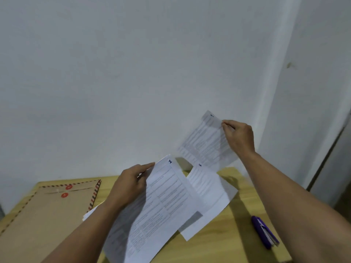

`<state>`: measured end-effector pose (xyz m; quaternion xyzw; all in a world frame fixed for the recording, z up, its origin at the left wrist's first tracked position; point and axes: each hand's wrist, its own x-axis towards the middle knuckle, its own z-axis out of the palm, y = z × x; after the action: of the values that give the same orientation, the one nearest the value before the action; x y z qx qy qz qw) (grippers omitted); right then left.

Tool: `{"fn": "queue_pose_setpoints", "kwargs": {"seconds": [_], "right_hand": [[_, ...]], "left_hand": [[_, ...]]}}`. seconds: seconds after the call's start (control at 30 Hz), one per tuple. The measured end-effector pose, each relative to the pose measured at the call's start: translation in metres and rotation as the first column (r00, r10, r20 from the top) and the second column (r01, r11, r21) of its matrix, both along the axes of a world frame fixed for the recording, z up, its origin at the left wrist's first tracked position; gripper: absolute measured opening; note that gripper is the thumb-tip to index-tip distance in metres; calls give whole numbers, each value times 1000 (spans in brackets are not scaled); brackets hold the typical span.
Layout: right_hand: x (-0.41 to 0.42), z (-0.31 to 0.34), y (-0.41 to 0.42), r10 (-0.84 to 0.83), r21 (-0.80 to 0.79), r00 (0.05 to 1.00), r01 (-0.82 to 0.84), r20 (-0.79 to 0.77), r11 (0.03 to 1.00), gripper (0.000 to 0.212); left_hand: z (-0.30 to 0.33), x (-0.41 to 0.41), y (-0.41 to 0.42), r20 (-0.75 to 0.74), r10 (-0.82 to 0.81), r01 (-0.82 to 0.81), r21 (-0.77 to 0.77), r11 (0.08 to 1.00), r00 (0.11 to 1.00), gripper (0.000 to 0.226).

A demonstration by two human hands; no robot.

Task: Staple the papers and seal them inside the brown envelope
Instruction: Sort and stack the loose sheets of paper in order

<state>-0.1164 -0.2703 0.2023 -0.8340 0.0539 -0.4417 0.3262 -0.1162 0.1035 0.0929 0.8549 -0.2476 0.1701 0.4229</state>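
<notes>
Pinching sheet 4 (207,141) aloft, right hand (240,137); left hand (129,185) grips sheet 1 (161,205).

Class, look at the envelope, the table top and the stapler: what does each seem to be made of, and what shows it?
Envelope: matte brown kraft paper, probably; flat, with a striped edge and red discs.
Table top: pale wood or wood-look laminate; faint grain lines.
Stapler: glossy purple plastic, seemingly; smooth sheen.

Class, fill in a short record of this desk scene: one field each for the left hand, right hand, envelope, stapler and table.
left hand: holds the white printed sheets marked 1
right hand: pinches the raised white sheet at its top corner
envelope: brown paper envelope with striped border, flat on the table's left
stapler: purple stapler, untouched, right side
table: light wooden table
</notes>
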Motion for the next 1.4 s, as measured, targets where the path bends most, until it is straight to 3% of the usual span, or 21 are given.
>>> {"fn": "queue_pose_setpoints", "kwargs": {"seconds": [0.13, 0.27, 0.4, 0.6, 1.0, 1.13, 1.27, 1.4], "right_hand": [[-7, 32, 20, 128, 52, 991, -130, 31, 990, 20], [-9, 40, 46, 322, 133, 944, -311, -67, 941, 15], [-14, 31, 72, 494, 251, 842, -442, -215, 861, 12], [-20, 7, 103, 664, 427, 691, -529, -284, 733, 14], [-30, 5, 115, 778, 477, 597, -636, -195, 607, 17], [-32, 7, 112, 770, 464, 599, -630, -220, 623, 15], [-36, 9, 107, 775, 502, 577, -606, -257, 618, 13], [-34, 10, 96, 802, 605, 520, -549, -294, 577, 18]], "left_hand": [[19, -5, 5, 82, 31, -33, 24, 999, 996, 52], [38, -13, 6, 72, 58, -54, -58, 997, 996, 42], [53, -21, 4, 69, 99, -92, -105, 990, 993, 48], [64, -24, 2, 38, 116, -107, -188, 976, 993, 45], [77, -20, -5, -131, 165, -196, -287, 937, 978, 30], [80, -23, -9, -164, 158, -197, -263, 944, 974, 27], [79, -26, -7, -149, 136, -167, -219, 961, 979, 8], [76, -22, -1, -149, 57, -76, -127, 989, 987, 15]]}}
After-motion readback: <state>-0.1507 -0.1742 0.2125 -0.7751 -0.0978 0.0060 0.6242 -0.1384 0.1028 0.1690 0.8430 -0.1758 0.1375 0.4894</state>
